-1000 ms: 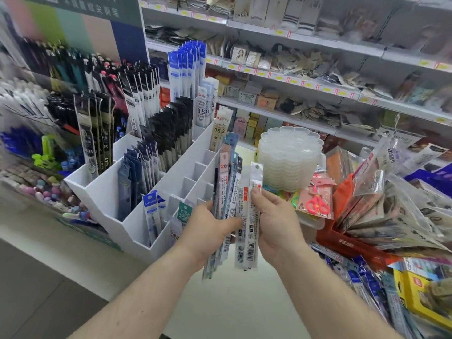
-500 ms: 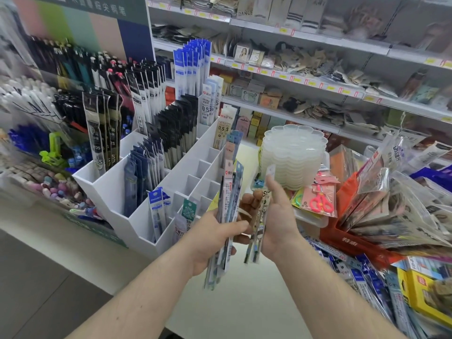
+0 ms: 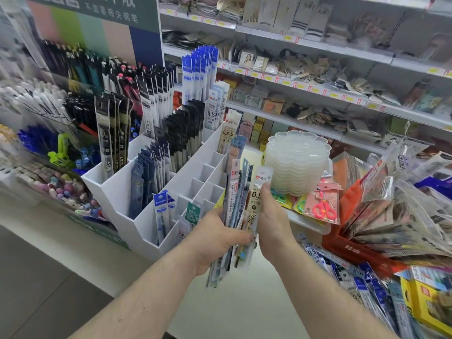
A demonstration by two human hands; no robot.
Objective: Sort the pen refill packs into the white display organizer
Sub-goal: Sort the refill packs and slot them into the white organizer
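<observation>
**Two hands sorting pen refill packs beside a white organizer**

A person stands at a white bench in a stationery shop. The left hand [image 3: 217, 238] has its grip clamped around a fanned bundle of pen refill packs [image 3: 232, 216], held upright just in front of the white display organizer [image 3: 146, 223]. The right hand [image 3: 274, 218] pinches a single refill pack [image 3: 256, 206] marked 0.5, its thumb against the front, touching the right side of the bundle. The organizer sits toward the bench's left edge, a stepped rack of compartments: the back and left ones hold dark and blue packs, several near the front right show only white walls. A stack of clear plastic trays [image 3: 297, 160] stands behind the hands. More refill packs [image 3: 342, 267] lie heaped along the bench's right edge, near a red box [image 3: 352, 248] of bagged goods.
</observation>
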